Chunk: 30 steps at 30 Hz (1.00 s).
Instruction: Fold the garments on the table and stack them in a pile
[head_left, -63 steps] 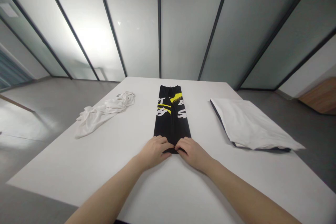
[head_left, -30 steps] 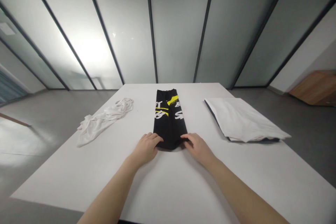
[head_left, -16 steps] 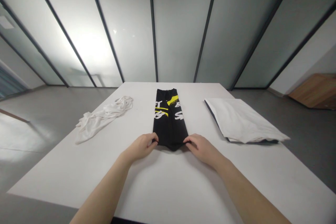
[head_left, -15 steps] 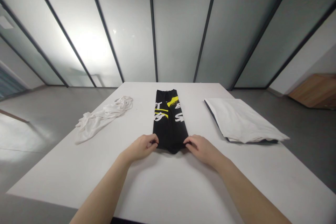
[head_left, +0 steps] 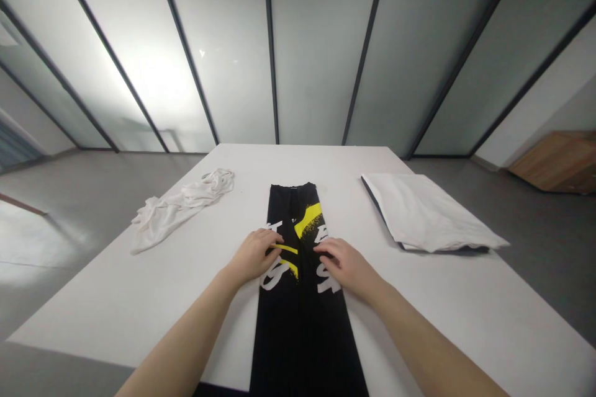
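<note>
Black trousers [head_left: 302,322] with yellow and white lettering lie lengthwise on the white table, waistband at the far end. Their lower part runs toward me and out of the bottom of the view. My left hand [head_left: 256,254] rests on the left edge of the printed area, thumb and fingers apart. On the opposite edge, my right hand [head_left: 348,265] touches the lettering with loosely bent, parted fingers. Neither hand appears to grip the cloth.
A crumpled white garment [head_left: 184,208] lies along the left side of the white table [head_left: 186,310]. To the right is a folded white cloth [head_left: 428,211] with a dark underside. Frosted glass panels [head_left: 316,49] stand behind the table.
The trousers' near end, held at both corners before, now extends down past the bottom of view. The trousers have come nearer to me. Both hands have let go and sit on the print.
</note>
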Tool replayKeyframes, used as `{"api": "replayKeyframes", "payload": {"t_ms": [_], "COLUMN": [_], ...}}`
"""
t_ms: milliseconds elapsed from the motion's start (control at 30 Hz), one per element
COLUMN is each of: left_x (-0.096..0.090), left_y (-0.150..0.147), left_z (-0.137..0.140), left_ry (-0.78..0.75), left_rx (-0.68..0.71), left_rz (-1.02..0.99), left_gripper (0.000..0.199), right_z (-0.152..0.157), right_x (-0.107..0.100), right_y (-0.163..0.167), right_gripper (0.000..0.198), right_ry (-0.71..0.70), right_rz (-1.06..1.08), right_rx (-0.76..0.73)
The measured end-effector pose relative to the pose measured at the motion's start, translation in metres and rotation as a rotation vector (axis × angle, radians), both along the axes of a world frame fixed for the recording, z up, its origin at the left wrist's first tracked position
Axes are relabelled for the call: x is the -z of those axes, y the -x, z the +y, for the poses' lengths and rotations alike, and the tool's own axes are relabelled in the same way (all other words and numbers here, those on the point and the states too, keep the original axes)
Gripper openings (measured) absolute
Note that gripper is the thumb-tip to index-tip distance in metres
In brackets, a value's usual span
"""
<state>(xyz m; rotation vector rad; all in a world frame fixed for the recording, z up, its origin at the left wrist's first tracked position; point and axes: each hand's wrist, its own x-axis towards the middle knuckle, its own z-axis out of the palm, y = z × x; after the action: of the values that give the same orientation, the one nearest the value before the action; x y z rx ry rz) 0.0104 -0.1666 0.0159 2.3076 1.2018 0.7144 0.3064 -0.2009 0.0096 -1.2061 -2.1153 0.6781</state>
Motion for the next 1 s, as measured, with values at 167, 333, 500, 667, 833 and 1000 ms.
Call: {"api": "replayKeyframes", "payload": {"t_ms": [167, 333, 500, 667, 833, 1000], "left_x": [0.004, -0.007, -0.008, 0.007, 0.023, 0.026], "left_y": [-0.001, -0.004, -0.007, -0.009, -0.008, -0.013], "left_z": [-0.001, -0.007, -0.008, -0.005, 0.002, 0.008], "left_ry": [-0.095, -0.069, -0.065, -0.142, -0.083, -0.101], "left_rx": [0.034, 0.074, 0.033, -0.318, -0.446, -0.447], "left_rz": [0.239, 0.215, 0.131, 0.221, 0.361, 0.450], "left_gripper": [0.034, 0.043, 0.031, 0.032, 0.041, 0.045], "right_z": [0.002, -0.003, -0.004, 0.004, 0.013, 0.022], "right_x": [0.010, 0.000, -0.002, 0.012, 0.026, 0.021], "right_y": [0.004, 0.016, 0.020, 0.007, 0.002, 0.005], "right_gripper": [0.031, 0.016, 0.020, 0.024, 0.030, 0.031], "right_ry": [-0.091, -0.048, -0.024, -0.098, -0.109, 0.046], "right_rz": [-0.245, -0.327, -0.284, -0.209, -0.399, -0.432], "right_rx": [-0.036, -0.057, -0.077, 0.228, 0.382, 0.426]}}
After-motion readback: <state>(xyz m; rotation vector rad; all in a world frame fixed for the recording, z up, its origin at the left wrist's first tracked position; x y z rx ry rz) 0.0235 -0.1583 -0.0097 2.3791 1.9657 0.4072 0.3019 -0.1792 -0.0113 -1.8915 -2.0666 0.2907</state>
